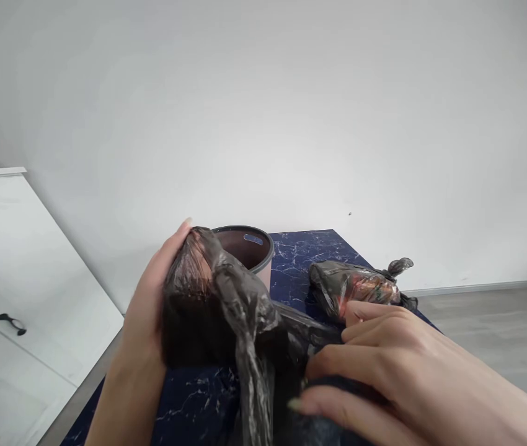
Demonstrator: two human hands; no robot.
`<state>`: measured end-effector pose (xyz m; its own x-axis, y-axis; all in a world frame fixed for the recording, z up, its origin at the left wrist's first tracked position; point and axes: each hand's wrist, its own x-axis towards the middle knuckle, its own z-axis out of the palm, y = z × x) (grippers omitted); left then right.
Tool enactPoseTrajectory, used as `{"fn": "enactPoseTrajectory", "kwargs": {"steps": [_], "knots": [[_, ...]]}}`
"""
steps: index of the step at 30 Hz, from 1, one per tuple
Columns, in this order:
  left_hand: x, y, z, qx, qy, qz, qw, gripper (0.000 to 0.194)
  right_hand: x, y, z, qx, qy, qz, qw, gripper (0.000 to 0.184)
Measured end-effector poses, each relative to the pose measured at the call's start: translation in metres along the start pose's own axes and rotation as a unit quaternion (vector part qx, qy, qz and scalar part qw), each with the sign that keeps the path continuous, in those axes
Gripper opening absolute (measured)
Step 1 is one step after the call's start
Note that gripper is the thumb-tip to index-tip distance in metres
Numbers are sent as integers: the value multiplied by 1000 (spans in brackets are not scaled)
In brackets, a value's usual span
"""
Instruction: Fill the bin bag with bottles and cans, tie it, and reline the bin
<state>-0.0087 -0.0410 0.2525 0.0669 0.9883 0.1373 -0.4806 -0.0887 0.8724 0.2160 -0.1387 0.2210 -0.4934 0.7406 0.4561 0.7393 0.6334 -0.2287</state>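
Black bag point(249, 303) being held above blue marbled table, before bin point(266, 267); left hand point(152, 297) being cupped along its side, right hand point(384, 365) being half-curled, bag being pinched.

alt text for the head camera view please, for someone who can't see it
Two bare hands, left and right, handle a thin black plastic bag over a blue marble-patterned table. Behind it stands an open bin; to the right lies a knotted bag. A white cabinet is at far left, against a pale wall.
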Motion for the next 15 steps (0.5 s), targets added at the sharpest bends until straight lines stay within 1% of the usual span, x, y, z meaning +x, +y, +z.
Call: {"fn": "enactPoseTrajectory", "kwargs": {"steps": [2, 3, 5, 7, 9, 11, 13, 15], "knots": [[8, 1, -6, -38, 26, 1, 999, 26, -4, 7, 2, -45, 3, 25, 999, 38], [12, 1, -9, -45, 39, 20, 998, 25, -6, 11, 4, -69, 4, 37, 997, 36], [20, 2, -14, -39, 54, 78, 995, 25, -9, 18, 6, -118, 4, 67, 991, 31], [24, 3, -18, -38, 41, 139, 989, 24, -12, 25, 7, -171, 17, 108, 979, 29], [22, 5, -19, -60, -12, 192, 979, 24, -14, 31, 7, -208, 39, 150, 966, 29], [15, 8, -20, -77, -96, 216, 969, 32, -17, 36, 7, -221, 66, 180, 956, 29], [4, 11, -20, -75, -160, 207, 962, 39, -22, 42, 5, -221, 84, 201, 951, 31], [-6, 13, -22, -63, -195, 186, 961, 38, -27, 47, 4, -224, 88, 227, 944, 37]]}}
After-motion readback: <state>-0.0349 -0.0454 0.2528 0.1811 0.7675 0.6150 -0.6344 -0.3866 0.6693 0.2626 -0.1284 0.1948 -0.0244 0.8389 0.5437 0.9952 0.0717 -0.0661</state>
